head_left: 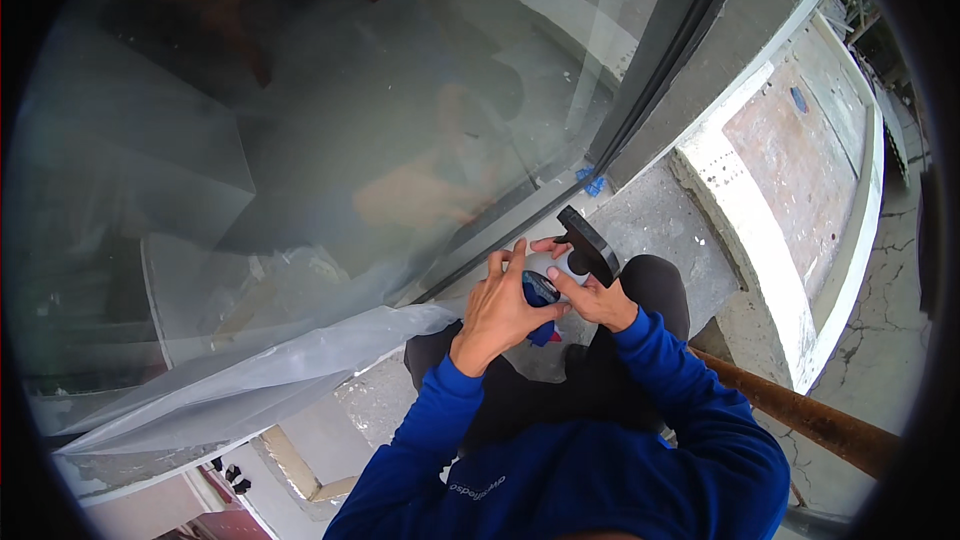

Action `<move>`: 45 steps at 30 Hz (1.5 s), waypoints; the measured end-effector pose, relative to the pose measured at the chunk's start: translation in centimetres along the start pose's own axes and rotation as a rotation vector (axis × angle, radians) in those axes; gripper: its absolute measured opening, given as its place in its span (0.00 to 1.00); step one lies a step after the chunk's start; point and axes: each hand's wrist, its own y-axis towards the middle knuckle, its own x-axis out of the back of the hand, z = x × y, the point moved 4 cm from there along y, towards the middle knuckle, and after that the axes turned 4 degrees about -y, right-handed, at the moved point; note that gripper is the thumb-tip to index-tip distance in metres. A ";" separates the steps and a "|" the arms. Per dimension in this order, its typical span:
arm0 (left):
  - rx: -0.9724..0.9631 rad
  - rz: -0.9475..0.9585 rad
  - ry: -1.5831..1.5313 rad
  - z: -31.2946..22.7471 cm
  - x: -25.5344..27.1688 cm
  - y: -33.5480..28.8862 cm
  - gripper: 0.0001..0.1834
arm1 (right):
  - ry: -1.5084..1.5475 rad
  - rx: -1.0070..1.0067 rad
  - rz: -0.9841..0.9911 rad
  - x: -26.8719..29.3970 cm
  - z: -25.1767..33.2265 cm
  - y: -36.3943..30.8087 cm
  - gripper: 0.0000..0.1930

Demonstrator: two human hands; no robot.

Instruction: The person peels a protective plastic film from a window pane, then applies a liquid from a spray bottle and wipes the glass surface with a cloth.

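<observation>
In front of my knees I hold a spray bottle (550, 264) with a pale body and a black trigger head (594, 248). The bottle lies tilted, its head pointing to the right. My left hand (497, 308) grips the lower end, fingers and thumb curled around it. Around the neck end, just below the trigger head, my right hand (604, 302) is closed with its thumb on the pale body. A dark blue patch with a glossy part (540, 287) shows between the hands; whether it is a label or a separate thing I cannot tell.
A large glass pane (330, 140) in a dark frame (665, 65) stands ahead and left. Translucent plastic sheeting (270, 365) lies along its base. A crumpled blue scrap (590, 181) sits by the frame. At right are a white-edged concrete ledge (765, 230) and a rusty pipe (800, 410).
</observation>
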 end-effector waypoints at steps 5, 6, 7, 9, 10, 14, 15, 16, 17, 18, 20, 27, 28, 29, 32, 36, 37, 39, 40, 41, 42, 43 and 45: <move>0.378 0.016 -0.112 7.9 4.5 -1.1 0.41 | 0.124 0.134 -0.264 4.0 -2.0 0.3 0.08; 0.405 0.102 -0.112 9.0 4.8 -1.5 0.38 | 0.134 0.135 -0.230 4.4 -2.4 0.5 0.08; 0.425 0.075 -0.119 9.9 5.1 -2.2 0.38 | -0.067 0.201 -0.291 5.2 -2.6 0.3 0.07; 0.461 0.062 -0.074 11.9 5.5 -3.9 0.35 | -0.257 0.276 -0.327 5.6 -2.7 0.0 0.05; 0.481 0.037 -0.081 14.1 5.5 -4.9 0.35 | -0.305 0.261 -0.352 5.6 -2.6 0.0 0.05; 0.883 -0.028 0.045 23.2 3.1 -11.1 0.36 | -0.264 0.152 -0.388 5.4 -2.3 -0.4 0.05; 1.025 -0.034 0.170 24.4 2.7 -13.4 0.36 | -0.235 0.111 -0.390 5.0 -1.9 -0.6 0.05; 1.047 -0.043 0.155 25.3 1.9 -15.2 0.36 | -0.201 0.051 -0.358 4.8 -2.2 -0.7 0.08; 1.117 -0.033 0.187 25.7 1.7 -16.4 0.36 | -0.200 0.053 -0.339 4.8 -2.7 -0.8 0.08; 1.186 -0.022 0.220 26.0 1.4 -17.3 0.35 | -0.215 0.024 -0.298 4.8 -3.5 -0.9 0.10; 1.125 -0.165 0.170 25.3 0.7 -17.3 0.35 | -0.252 0.045 -0.177 3.6 -2.5 -0.3 0.15; 0.916 -0.566 -0.237 26.7 -3.7 -11.4 0.30 | -0.282 0.138 0.359 -2.4 4.5 1.7 0.20; 0.908 -0.601 -0.293 27.2 -4.6 -10.5 0.30 | -0.294 0.223 0.383 -3.0 4.8 1.9 0.19; 0.896 -0.634 -0.350 27.7 -5.4 -9.5 0.29 | -0.302 0.226 0.389 -3.4 5.0 1.8 0.19; 1.002 -0.895 -0.366 28.4 -7.0 -8.3 0.24 | -0.300 0.154 0.378 -3.9 5.5 1.5 0.16; 0.913 -0.878 -0.402 30.4 -8.4 -8.2 0.18 | -0.358 0.193 0.293 -3.5 6.3 0.6 0.14; 0.825 -0.843 -0.314 30.4 -8.0 -8.4 0.17 | -0.365 0.198 0.304 -3.3 6.0 0.5 0.14; 0.743 -0.788 -0.221 29.4 -6.8 -9.4 0.16 | -0.319 0.053 0.195 -1.7 4.5 0.2 0.14; 0.787 -0.717 -0.136 29.1 -6.3 -10.4 0.15 | -0.283 -0.020 0.176 -0.9 3.6 0.0 0.14; 0.823 -0.660 -0.061 29.3 -5.6 -11.7 0.15 | -0.284 -0.019 0.185 -0.9 3.3 -0.2 0.14; 0.858 -0.570 -0.024 29.9 -6.0 -14.1 0.15 | -0.268 -0.028 0.153 -0.7 3.1 -0.2 0.14; 0.890 -0.480 0.011 30.4 -6.8 -17.3 0.15 | -0.253 -0.036 0.121 -0.5 2.8 -0.2 0.14; 1.041 -0.546 -0.197 33.5 -10.5 -27.7 0.16 | -0.255 -0.061 0.158 -0.7 3.3 -0.1 0.14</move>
